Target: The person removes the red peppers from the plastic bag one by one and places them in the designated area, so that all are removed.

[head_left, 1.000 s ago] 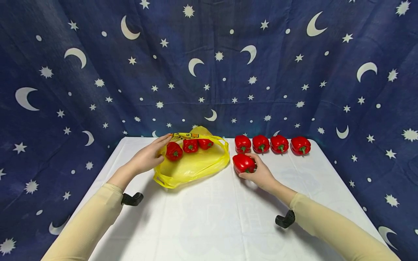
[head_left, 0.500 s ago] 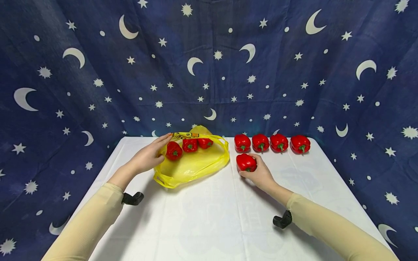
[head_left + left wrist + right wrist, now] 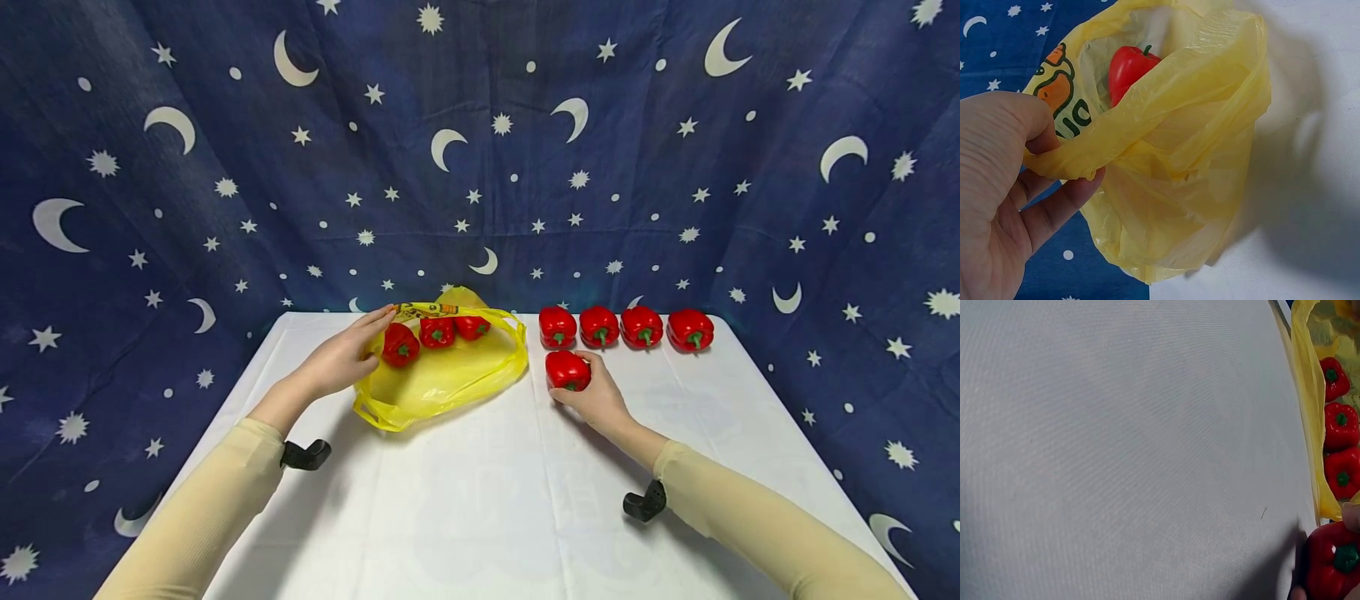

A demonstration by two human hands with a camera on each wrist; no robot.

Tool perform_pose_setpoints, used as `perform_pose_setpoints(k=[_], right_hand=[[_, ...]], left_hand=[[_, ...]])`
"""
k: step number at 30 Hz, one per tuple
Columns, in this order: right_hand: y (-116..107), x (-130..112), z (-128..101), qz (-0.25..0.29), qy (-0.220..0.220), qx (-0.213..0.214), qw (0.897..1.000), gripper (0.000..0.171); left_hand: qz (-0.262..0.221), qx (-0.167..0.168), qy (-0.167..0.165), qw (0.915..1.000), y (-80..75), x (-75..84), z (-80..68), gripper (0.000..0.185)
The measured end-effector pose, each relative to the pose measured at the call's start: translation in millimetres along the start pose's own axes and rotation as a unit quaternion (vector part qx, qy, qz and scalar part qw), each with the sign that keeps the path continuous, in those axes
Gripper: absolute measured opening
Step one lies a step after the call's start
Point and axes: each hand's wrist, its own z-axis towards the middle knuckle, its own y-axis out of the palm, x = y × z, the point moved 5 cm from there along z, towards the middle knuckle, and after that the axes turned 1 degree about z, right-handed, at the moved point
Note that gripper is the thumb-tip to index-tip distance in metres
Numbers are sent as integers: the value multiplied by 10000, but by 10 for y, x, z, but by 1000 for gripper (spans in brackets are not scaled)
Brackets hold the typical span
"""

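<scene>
Bag (image 3: 453, 407) on counter (image 3: 480, 508), left of centre, near far edge. In bag: three peppers (image 3: 437, 334), side by side along back, from left end to past middle. Right of bag, near far edge: row of four peppers (image 3: 598, 323). Just before row's leftmost: single pepper (image 3: 566, 369), in right hand (image 3: 600, 398). Left hand (image 3: 339, 360) at bag's left rim. Curtain (image 3: 480, 183) behind counter and along both sides.

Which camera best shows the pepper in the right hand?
The head view: the pepper shows nearly whole, held in the right hand. The right wrist view cuts it off at the lower right; the left wrist view doesn't show it.
</scene>
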Motion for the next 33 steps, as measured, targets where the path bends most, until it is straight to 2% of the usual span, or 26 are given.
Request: perform_pose_setpoints(k=[11,21,33], right_hand=[[-13,11,-6,-76,-40,-44,10000,95],[-25,-15,-13,-244,-317,-90,9992,101],[-89,-18,-67,-391,-230,-174,9988,101]], left_hand=[[-18,-40,-17,10000,-6,3,16,80],[-21,11,58,10000,-15,8,8,80],[-4,25,81,10000,-1,-4,21,81]])
